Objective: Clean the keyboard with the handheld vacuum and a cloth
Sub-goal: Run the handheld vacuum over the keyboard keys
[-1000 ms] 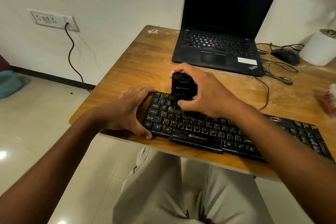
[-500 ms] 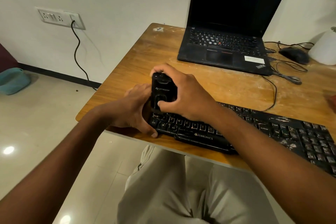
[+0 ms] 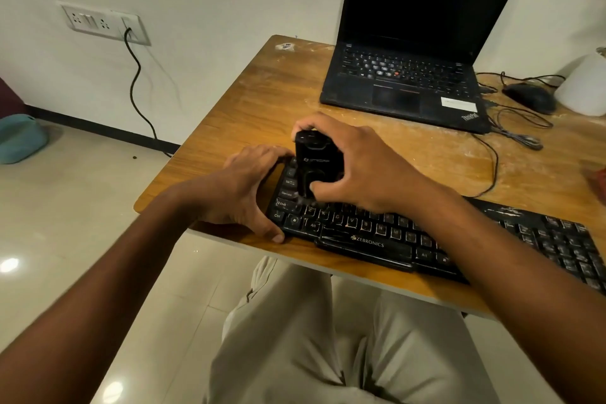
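Room: pale wall with a white socket plate (image 3: pixel 103 23), a black cord (image 3: pixel 136 88) hanging from it down to a glossy tiled floor (image 3: pixel 82 223); a teal object (image 3: pixel 19 138) sits at the far left on the floor.
Worktop: wooden worktop (image 3: pixel 262 98), scuffed and dusty, seen from above by a seated person in light trousers.
Keyboard: black keyboard (image 3: pixel 426 236) (branded ZEBRONICS on its front edge) lies along the near edge of the worktop, its right end running out of view.
Handheld vacuum: small black handheld vacuum (image 3: pixel 316 164) stands upright, nozzle down on the keys at the keyboard's left end, near the Caps Lock and Shift keys.
Right hand: the right hand (image 3: pixel 357 167) wraps the vacuum from the right side, fingers curled over its top and far side, thumb pressed on its front; the grip is closed firmly around the body.
Left hand: the left hand (image 3: pixel 249 187) rests at the keyboard's left end, fingers bent along the far corner and thumb against the near left corner, bracing it between them.
Laptop: an open black laptop (image 3: pixel 406 79) with a dark screen sits behind the keyboard, well apart from it.
Right side: a black mouse (image 3: pixel 529 97) with loose cables and a white pot (image 3: pixel 583 88) stand beside the laptop.
Cloth: a red item at the right edge is too cut off to identify.
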The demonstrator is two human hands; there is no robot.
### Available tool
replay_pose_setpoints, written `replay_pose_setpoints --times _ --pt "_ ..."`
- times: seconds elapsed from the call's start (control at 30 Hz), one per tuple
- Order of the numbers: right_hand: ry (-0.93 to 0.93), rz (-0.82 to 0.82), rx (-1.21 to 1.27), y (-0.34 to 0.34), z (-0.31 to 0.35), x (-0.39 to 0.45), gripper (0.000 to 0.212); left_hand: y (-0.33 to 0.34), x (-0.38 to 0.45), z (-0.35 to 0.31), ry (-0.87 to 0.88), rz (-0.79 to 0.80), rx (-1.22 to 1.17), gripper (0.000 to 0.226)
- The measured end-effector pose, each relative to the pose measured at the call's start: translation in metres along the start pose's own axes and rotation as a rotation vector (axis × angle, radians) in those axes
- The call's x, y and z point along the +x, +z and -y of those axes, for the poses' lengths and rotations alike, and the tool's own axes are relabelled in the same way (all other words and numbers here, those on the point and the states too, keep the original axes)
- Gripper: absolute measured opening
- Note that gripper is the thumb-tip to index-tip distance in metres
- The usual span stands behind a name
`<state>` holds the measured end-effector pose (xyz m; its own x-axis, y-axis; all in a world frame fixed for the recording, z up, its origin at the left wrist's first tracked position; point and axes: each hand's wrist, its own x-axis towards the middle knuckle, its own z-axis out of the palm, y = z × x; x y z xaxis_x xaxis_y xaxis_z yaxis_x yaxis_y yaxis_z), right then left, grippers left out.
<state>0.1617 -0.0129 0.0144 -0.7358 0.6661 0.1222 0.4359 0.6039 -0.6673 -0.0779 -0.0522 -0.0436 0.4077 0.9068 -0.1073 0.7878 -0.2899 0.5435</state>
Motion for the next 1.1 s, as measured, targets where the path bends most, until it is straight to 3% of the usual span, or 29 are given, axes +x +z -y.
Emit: replay_pose_setpoints --times 0.13,0.27,0.37,0.63,0.77,0.9,1.1 --pt "0.131 0.115 -0.141 -0.037 -0.007 -0.016 0.072 0.0 0.001 0.001 -0.008 0.01 0.003 0.13" --pt "0.066 -0.037 0.037 -0.027 -0.001 -0.007 0.068 0.001 0.001 0.001 -0.011 0.01 0.021 0.13" --pt "0.002 -0.046 0.11 -0.004 -0.001 -0.005 0.064 0.001 0.001 0.001 -0.015 0.018 0.017 0.128" --pt "0.178 0.086 -0.12 -0.047 -0.011 -0.04 0.072 0.001 0.001 0.003 -0.027 0.021 0.026 0.135" --pt "0.084 -0.065 0.014 -0.033 -0.002 -0.023 0.07 0.001 0.001 0.002 -0.03 0.022 0.022 0.134" --pt "0.041 -0.053 0.091 -0.011 -0.009 -0.024 0.066 0.001 0.0 0.003 -0.023 0.02 0.023 0.133" --pt "0.148 0.053 -0.141 -0.047 -0.013 -0.037 0.072 0.001 0.002 0.004 -0.015 0.024 0.017 0.134"
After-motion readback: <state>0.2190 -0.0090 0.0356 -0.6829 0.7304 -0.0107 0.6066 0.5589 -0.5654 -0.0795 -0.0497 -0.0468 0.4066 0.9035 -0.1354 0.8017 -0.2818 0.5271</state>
